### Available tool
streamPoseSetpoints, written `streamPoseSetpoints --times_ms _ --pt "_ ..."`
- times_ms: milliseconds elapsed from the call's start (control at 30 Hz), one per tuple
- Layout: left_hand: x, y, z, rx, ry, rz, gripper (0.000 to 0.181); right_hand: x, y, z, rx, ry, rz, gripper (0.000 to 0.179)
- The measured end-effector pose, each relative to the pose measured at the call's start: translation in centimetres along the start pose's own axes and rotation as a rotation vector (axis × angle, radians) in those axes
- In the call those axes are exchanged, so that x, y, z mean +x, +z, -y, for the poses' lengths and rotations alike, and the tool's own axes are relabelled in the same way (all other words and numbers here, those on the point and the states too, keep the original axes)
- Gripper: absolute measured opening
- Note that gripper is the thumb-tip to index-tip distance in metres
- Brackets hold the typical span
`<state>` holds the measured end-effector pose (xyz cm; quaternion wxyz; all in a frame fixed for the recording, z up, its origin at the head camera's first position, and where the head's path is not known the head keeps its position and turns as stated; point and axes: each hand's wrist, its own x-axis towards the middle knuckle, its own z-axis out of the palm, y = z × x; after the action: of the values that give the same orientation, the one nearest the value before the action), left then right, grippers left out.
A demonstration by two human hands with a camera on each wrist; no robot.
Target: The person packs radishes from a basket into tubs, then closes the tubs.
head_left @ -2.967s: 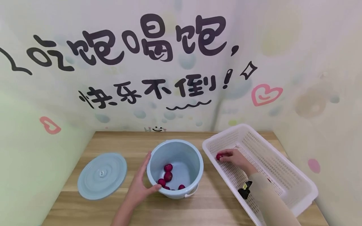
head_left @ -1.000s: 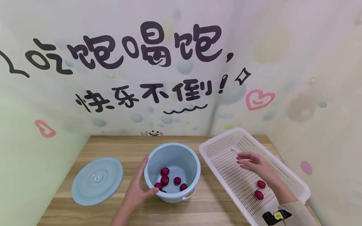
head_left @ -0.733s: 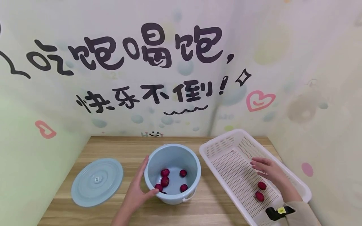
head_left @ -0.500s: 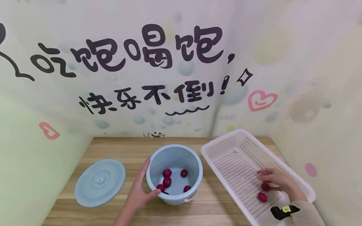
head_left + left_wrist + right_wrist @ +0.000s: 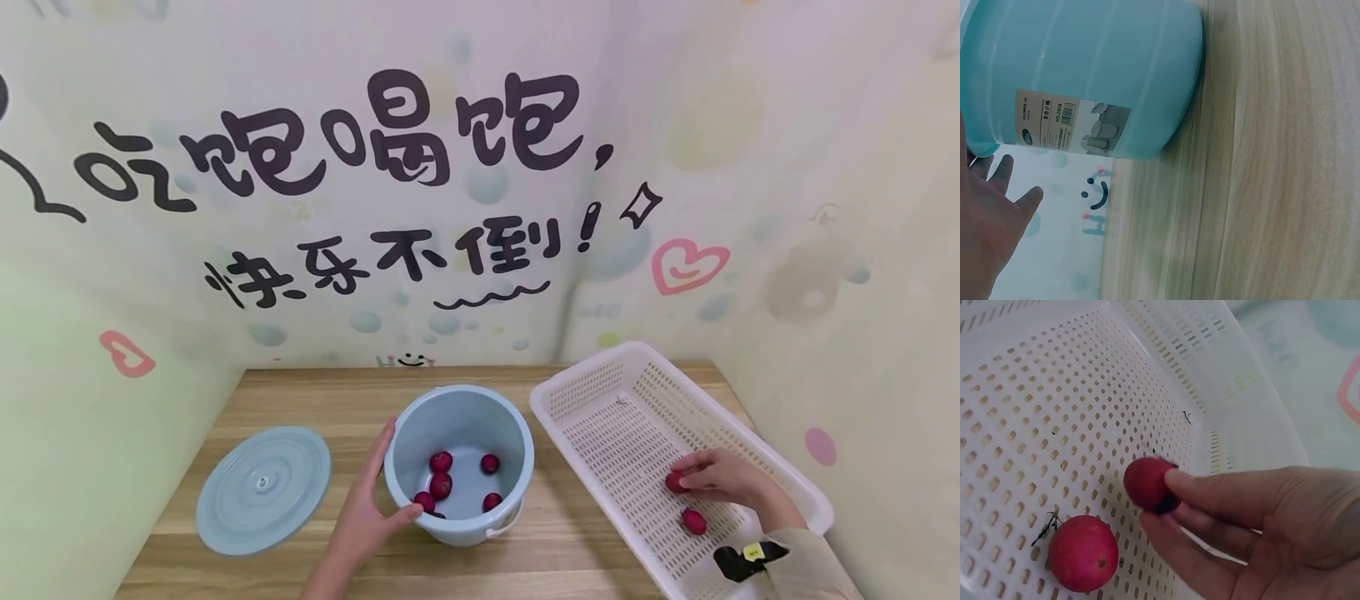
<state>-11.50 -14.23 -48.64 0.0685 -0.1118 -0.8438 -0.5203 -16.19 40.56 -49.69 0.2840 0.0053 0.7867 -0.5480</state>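
My right hand [image 5: 731, 479] pinches a small red radish [image 5: 1146, 482] between thumb and fingers, over the white perforated basket [image 5: 678, 364]. Just nearer to me, a second radish [image 5: 693, 522] lies on the basket floor; a thin dark stem scrap [image 5: 1047, 526] is beside it in the right wrist view. My left hand [image 5: 363, 517] rests against the left side of the light blue bucket [image 5: 468, 527], its thumb at the front rim. Its fingers look straight and spread in the left wrist view. Several radishes [image 5: 441, 485] lie in the bucket, one partly hidden by the rim.
A round blue lid [image 5: 262, 492] lies on the wooden table [image 5: 360, 400], left of the bucket. The bucket's white handle [image 5: 506, 527] hangs at its front right. A wall with black lettering [image 5: 390, 254] stands behind, and side walls flank the table.
One more radish now shows in the bucket. My right hand has moved from the basket's far left to its right-hand part and lifted a radish there. The left hand stays at the bucket.
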Motion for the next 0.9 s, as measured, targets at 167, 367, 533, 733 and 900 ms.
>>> streamPoseSetpoints --times_ms 167,367,533,733,900 --pt "0.0 -0.5 0.2 0.018 -0.002 -0.007 0.113 0.8 0.7 0.8 0.030 -0.076 0.026 0.043" --pt "0.2 -0.9 0.1 0.011 0.003 0.002 0.113 1.4 1.5 2.3 0.118 -0.122 0.046 0.037" --pt "0.3 -0.4 0.2 0.008 0.027 0.014 0.112 1.2 1.8 3.8 0.187 -0.208 0.070 0.027" --pt "0.3 -0.2 0.2 0.006 0.018 0.012 0.111 1.2 3.4 7.1 0.221 -0.298 0.140 0.027" --pt "0.2 -0.2 0.2 0.004 0.002 0.009 0.112 1.2 5.5 10.1 0.178 -0.316 0.135 0.028"
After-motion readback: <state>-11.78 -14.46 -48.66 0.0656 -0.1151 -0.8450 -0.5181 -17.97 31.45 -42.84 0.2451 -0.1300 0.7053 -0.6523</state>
